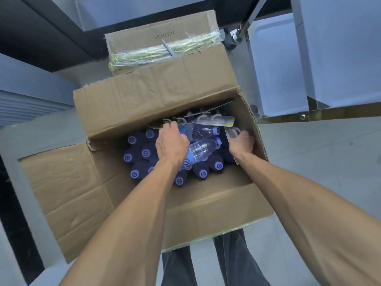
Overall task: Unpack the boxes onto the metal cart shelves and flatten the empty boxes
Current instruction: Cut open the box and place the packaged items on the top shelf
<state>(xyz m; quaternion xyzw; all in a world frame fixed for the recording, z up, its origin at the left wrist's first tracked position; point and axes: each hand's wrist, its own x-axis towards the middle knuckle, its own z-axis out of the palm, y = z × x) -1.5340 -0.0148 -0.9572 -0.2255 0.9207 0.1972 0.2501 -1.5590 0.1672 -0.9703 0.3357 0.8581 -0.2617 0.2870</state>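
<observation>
An open cardboard box (132,203) sits on the floor below me with its flaps spread. Inside stand several dark bottles with purple caps (132,155), and two clear plastic water bottles (203,148) lie on top of them. Carded packs of plastic hooks (214,120) lie at the box's far side. My left hand (172,142) reaches in with curled fingers over a clear bottle and the edge of a hook pack. My right hand (242,144) grips a hook pack against the right wall of the box.
A second, taped cardboard box (165,38) stands just beyond the open one. The metal cart's frame and shelf (309,115) rise at the upper right. Pale floor tiles surround the box, and my legs are under its near flap.
</observation>
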